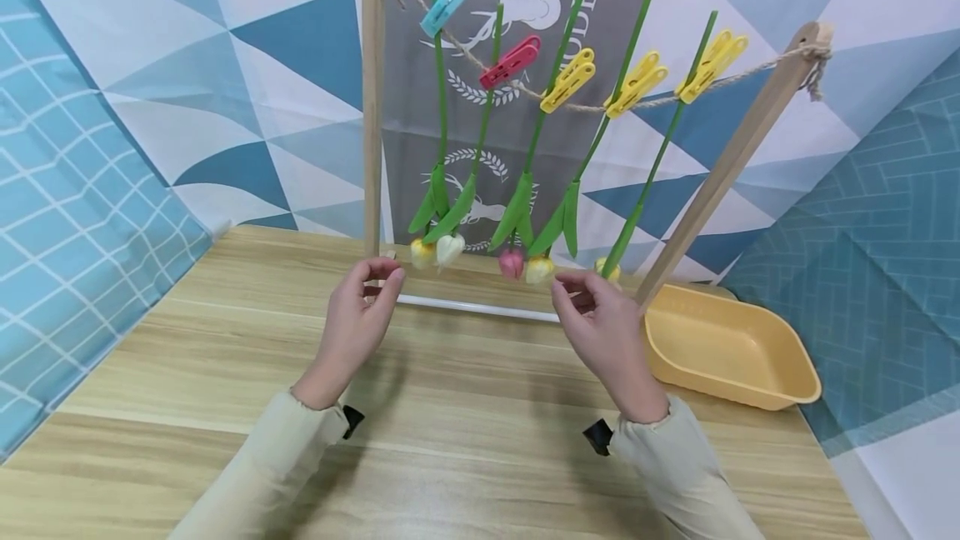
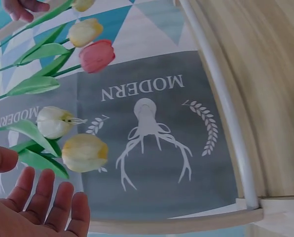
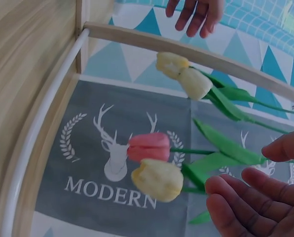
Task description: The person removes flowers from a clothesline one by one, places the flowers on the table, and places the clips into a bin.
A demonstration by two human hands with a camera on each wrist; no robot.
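Note:
Several artificial tulips hang head-down from a twine line [image 1: 580, 108]. A blue clothespin [image 1: 451, 0], a red clothespin [image 1: 511, 62] and three yellow clothespins [image 1: 568, 81] grip their stems. The blooms are a pink tulip [image 1: 512, 263], a white tulip [image 1: 450, 249] and yellow tulips [image 2: 85, 153]. My left hand [image 1: 363, 307] hovers in front of the left post, fingers loosely bent, holding nothing. On the other side my right hand [image 1: 600, 319] is raised near the right-hand yellow blooms, partly covering one in the head view. The right wrist view shows its fingers [image 3: 240, 202] relaxed, with nothing between them.
A wooden left post [image 1: 372, 107] and a slanting right post [image 1: 731, 161] carry the twine. Low between them runs a white rod [image 1: 480, 307]. At the right stands a yellow plastic basin [image 1: 727, 340] on the wood-grain table [image 1: 465, 423]. Patterned cloth hangs behind.

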